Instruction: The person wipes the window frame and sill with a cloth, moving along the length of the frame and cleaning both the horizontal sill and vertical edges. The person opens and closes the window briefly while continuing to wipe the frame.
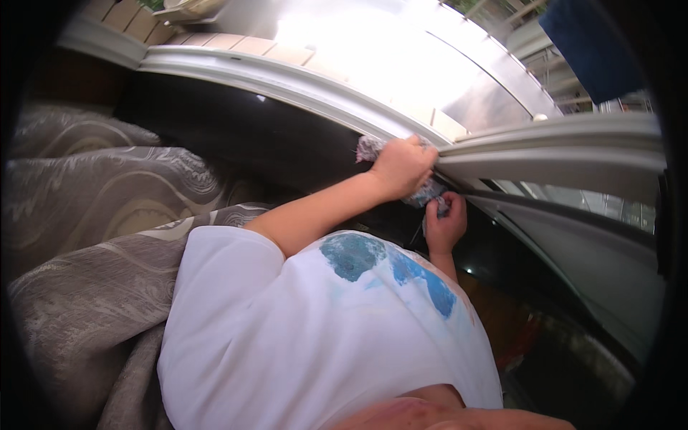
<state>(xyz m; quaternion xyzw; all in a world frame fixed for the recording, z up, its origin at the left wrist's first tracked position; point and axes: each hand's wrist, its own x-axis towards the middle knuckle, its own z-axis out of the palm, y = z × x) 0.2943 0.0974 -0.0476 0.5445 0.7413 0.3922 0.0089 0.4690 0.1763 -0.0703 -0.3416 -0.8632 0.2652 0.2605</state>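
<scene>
A crumpled, patterned grey and pinkish cloth (368,149) lies at the inner edge of a white window frame (258,72), near its corner. My left hand (404,167) grips it from above, with part of it sticking out to the left of the knuckles. Below and to the right, my right hand (447,221) pinches a bluish-grey bunched part of cloth between thumb and fingers. Whether both parts are one piece cannot be told, as my left hand covers the middle.
Grey patterned curtains (107,215) hang at the left. A dark, glossy sill (231,113) runs along the frame. An opened window sash (559,156) stands at the right. Beyond the frame are light tiles (252,45), strong glare and a dark blue cloth (591,51).
</scene>
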